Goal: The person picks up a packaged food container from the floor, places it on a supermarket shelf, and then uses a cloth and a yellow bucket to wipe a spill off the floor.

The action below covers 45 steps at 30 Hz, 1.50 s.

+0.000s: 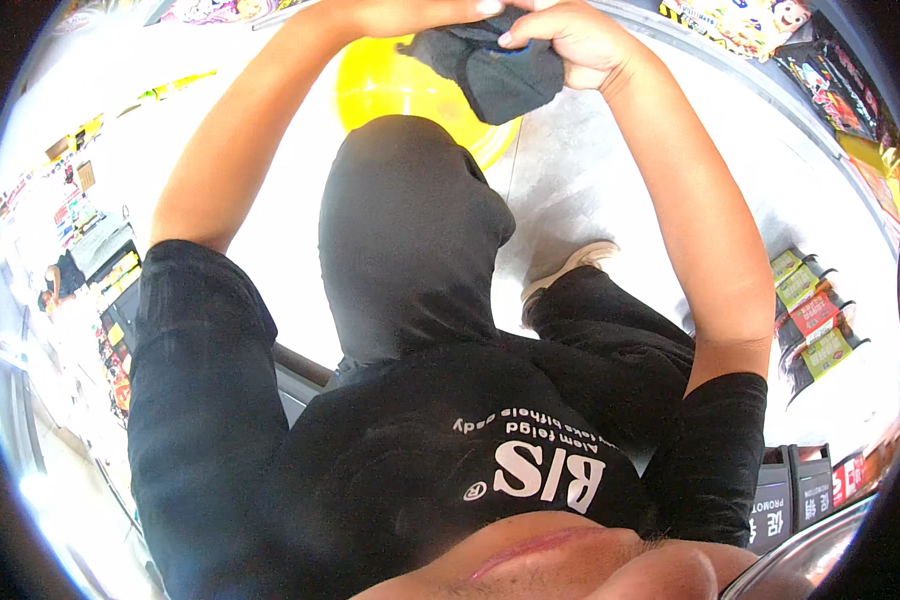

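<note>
My right hand (pixel 589 41) grips a crumpled dark grey cloth (pixel 506 82) at its right end, thumb lying across the top. My left hand (pixel 412 16) is at the cloth's upper edge, its thumb tip over the fabric; the top of the picture cuts off its other fingers. Both arms reach forward. Beneath the cloth, a round yellow plastic item (pixel 375 82) is on the pale floor, partly covered by the cloth and my bent knee in black trousers (pixel 409 232). What it holds cannot be made out.
Colourful snack packages (pixel 825 82) line the upper right. Packs with green and red sleeves (pixel 810 315) stand in a row at the right. Grey bins (pixel 772 491) bearing writing are at lower right. Far left, a person (pixel 64 277) is near shelved goods.
</note>
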Each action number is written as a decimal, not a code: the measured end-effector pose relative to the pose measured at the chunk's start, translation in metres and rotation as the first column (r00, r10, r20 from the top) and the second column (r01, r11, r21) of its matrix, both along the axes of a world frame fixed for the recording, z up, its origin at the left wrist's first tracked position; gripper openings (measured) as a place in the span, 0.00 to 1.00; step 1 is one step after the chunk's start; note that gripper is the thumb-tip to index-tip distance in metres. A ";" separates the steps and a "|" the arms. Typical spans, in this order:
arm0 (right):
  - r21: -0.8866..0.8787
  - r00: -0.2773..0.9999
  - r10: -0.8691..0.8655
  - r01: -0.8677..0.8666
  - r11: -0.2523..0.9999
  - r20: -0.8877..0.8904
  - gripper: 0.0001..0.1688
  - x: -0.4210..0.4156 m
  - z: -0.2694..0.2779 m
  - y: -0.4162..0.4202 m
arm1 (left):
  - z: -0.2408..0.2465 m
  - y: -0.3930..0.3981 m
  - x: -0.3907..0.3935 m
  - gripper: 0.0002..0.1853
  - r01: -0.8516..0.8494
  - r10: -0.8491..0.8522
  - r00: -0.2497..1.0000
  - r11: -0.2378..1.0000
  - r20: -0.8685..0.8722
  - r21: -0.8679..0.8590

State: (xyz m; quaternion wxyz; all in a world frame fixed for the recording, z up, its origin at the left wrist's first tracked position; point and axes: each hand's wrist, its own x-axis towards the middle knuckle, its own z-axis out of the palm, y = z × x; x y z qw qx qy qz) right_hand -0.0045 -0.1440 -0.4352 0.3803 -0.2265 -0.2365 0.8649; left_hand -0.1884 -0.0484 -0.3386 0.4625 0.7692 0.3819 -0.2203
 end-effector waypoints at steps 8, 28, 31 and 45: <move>0.151 0.943 -0.065 0.016 0.988 0.328 0.32 -0.036 -0.050 -0.012 | -0.060 -0.034 -0.078 0.13 -0.492 0.487 0.810 0.867 0.326 -0.074; -0.591 0.882 -0.436 0.257 0.765 -0.180 0.31 -0.127 -0.071 -0.051 | -0.098 -0.063 -0.093 0.21 -0.169 0.175 0.966 0.984 0.191 -0.050; -0.520 0.918 -0.370 0.250 0.817 -0.141 0.30 -0.115 -0.087 -0.054 | -0.087 -0.064 -0.079 0.18 0.265 -0.284 0.959 0.907 0.010 0.326; -0.420 0.956 -0.264 0.292 0.859 0.126 0.18 -0.117 -0.049 -0.027 | -0.065 -0.060 -0.123 0.39 0.010 -0.446 0.838 0.586 0.313 0.810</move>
